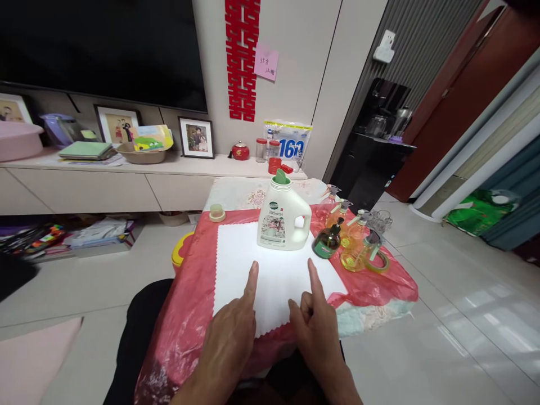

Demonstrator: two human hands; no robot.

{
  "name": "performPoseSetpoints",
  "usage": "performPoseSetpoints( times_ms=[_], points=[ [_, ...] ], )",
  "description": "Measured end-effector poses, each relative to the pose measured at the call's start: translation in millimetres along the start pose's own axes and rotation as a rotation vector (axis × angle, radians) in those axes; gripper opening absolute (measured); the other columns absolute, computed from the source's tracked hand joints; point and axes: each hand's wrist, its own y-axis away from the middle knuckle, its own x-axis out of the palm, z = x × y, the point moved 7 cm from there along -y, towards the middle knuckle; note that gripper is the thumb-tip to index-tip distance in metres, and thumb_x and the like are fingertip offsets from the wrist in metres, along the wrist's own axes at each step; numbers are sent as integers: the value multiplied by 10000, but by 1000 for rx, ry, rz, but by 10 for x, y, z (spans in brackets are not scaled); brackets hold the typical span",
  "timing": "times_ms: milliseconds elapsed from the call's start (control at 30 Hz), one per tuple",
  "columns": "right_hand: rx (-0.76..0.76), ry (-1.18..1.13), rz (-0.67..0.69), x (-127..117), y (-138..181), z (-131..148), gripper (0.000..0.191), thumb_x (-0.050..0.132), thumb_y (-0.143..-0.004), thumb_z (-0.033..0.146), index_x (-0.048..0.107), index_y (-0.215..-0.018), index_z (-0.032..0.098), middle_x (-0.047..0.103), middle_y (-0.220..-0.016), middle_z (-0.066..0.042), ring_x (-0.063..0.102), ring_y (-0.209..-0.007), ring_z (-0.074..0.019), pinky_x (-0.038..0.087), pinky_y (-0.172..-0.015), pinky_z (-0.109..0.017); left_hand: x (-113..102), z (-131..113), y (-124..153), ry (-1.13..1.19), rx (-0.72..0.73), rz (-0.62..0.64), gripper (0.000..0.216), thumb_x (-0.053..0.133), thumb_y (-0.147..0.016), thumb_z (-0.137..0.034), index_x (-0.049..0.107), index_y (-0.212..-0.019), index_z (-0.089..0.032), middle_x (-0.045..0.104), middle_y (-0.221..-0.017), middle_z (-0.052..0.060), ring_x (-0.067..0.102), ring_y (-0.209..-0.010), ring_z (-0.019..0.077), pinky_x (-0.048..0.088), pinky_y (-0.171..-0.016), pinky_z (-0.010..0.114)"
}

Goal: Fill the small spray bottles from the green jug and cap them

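My left hand [234, 326] is over the near part of a white cloth [236, 247], its index finger stretched forward and the others curled, holding nothing. To its right, my right hand [314, 318] points forward too, with thumb and index finger apart and nothing in the grip. Beyond both fingertips stands an upright, cream laundry detergent jug [291, 219], its green pouring spout [281, 178] uncovered. A pale cap [217, 212] lies at the left on the red plastic sheet [192, 281]. Right of the jug is a dark pump bottle [327, 241] with a green label.
Several clear pump bottles with pink, orange and yellow liquid, such as a yellow one [353, 260], crowd the table's right side near a roll of tape [378, 262]. Behind the table runs a low cabinet [177, 185] with framed photos and a red pot [240, 151].
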Motion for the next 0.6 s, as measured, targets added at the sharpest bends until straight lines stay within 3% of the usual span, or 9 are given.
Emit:
performPoseSetpoints(
  times_ms=[100, 200, 267, 400, 600],
  points=[
    [-359, 170, -247, -180, 76, 441, 766, 527, -924, 101, 219, -1615, 222, 329, -513, 146, 310, -380, -71, 281, -407, -204, -172, -55, 94, -10, 48, -305, 856, 411, -906, -106, -94, -1596, -125, 641, -642, -35, 640, -577, 195, 379, -546, 261],
    [-540, 227, -373, -176, 137, 540, 805, 545, -913, 45, 201, -1620, 220, 356, -503, 148, 298, -362, -70, 264, -387, -214, -270, -185, 193, 8, 185, -551, 811, 363, -947, -135, -131, -1590, -115, 607, -612, -55, 596, -521, 186, 419, -546, 265],
    [-532, 272, -366, -84, 114, 431, 783, 527, -920, 57, 206, -1620, 200, 395, -497, 139, 330, -356, -79, 284, -381, -220, -267, -255, 195, 0, 256, -584, 797, 356, -955, -142, -122, -1593, -121, 604, -607, -57, 584, -497, 180, 420, -524, 258],
    [-424, 372, -263, 115, 64, 158, 745, 441, -935, 80, 184, -1626, 187, 487, -513, 116, 392, -345, -94, 347, -379, -224, -191, -282, 124, -69, 260, -501, 812, 367, -939, -125, -107, -1599, -125, 621, -606, -46, 591, -477, 192, 413, -492, 257],
    [-463, 355, -316, 75, 131, 175, 749, 462, -946, 92, 175, -1629, 203, 557, -543, 96, 433, -354, -95, 336, -375, -226, -270, -339, 176, -38, 306, -549, 813, 378, -961, -154, -119, -1605, -133, 644, -626, -31, 610, -494, 200, 449, -508, 271]
  ],
)
